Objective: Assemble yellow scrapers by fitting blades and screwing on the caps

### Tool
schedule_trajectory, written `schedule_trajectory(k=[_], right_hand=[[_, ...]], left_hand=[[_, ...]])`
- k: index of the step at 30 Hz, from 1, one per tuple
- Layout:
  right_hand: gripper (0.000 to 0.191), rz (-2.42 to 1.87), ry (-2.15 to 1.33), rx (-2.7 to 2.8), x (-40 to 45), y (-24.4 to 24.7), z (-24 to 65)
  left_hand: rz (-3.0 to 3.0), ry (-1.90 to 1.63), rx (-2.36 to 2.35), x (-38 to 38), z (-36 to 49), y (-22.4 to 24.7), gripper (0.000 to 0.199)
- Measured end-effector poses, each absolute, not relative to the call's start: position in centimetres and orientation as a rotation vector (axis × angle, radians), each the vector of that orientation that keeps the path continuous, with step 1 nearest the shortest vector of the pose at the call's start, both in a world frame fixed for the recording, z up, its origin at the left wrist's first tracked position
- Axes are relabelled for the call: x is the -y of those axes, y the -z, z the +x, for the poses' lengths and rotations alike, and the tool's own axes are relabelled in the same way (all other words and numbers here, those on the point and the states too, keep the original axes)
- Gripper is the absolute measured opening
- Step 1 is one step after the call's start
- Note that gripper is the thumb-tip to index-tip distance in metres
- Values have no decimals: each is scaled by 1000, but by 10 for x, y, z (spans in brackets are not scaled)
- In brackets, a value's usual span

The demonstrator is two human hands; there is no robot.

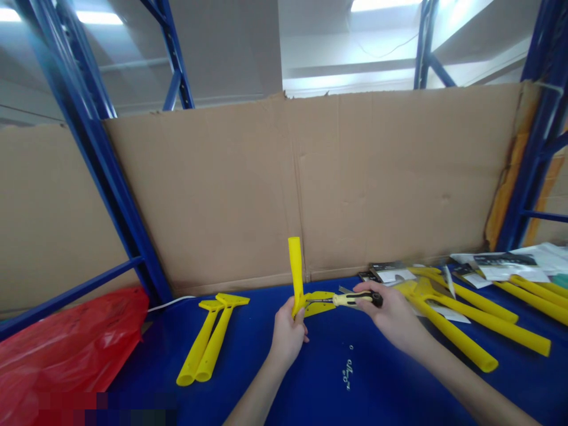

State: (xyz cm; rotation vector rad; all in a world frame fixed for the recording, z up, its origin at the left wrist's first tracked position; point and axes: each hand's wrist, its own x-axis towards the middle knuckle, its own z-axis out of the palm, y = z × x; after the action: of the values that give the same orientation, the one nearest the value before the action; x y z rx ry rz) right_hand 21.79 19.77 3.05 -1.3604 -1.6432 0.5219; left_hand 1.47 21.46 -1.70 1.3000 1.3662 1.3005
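Your left hand [287, 336] has its grip closed on a yellow handle [295, 263], near its lower end; tube points up, roughly vertical, mid-bench. Your right hand [393, 310] has its grip wrapped on a screwdriver [346, 299], lying near level, shaft pointing left at the handle's base. Can't tell whether the tip is seated. A flat yellow piece [320, 306] shows right by the shaft; can't tell if it's joined to the handle.

Small loose hardware [348, 373] sits on the blue bench [248, 331] between your forearms, too small to identify. Two yellow T-ended handles [215, 343] lie side by side, left of your left hand. More long yellow handles [470, 334] on your right, with packaged pieces [506, 266] behind. Red plastic sheeting [89, 337] far left. Cardboard panel [231, 195] stands along the back.
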Motion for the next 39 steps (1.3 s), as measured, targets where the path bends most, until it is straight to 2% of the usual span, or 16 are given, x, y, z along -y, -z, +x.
schedule_trajectory(k=[3,5,7,10,15,19,24,29,31,35,37,39], right_hand=[[25,-1400,-559,1645,-198,-26,213],[29,-1371,-728,1658,-195,-23,207],[27,-1368,-996,1701,-191,-22,202],[13,-1420,-1282,1704,-187,-23,203],[17,-1221,-1382,1148,-193,-36,226],[29,-1081,-1614,964,-188,-46,228],[33,-1106,-1684,1141,-177,-44,215],[29,-1175,-1488,1338,-188,-46,234],[21,-1329,-1195,1391,-195,-52,250],[8,-1897,-194,1610,-205,-60,279],[16,-2094,69,1655,-207,-59,289],[25,-2189,156,1676,-208,-55,295]], left_hand=[[1308,-1315,-1374,-216,13,17,15],[1288,-1336,-1375,-217,11,17,13],[1274,-1374,-1357,-219,10,16,13],[1301,-1487,-1346,-221,8,15,18],[1712,-1683,-1483,-217,2,14,33],[2251,-1547,-1582,-209,5,16,56],[2648,-1320,-1621,-199,17,19,61],[2801,-1143,-1773,-203,7,4,49],[2687,-1080,-2116,-207,-6,-2,37],[2232,-724,-2813,-214,-41,-4,29],[2061,-570,-2973,-216,-54,-1,28],[1990,-438,-3017,-217,-63,2,29]])
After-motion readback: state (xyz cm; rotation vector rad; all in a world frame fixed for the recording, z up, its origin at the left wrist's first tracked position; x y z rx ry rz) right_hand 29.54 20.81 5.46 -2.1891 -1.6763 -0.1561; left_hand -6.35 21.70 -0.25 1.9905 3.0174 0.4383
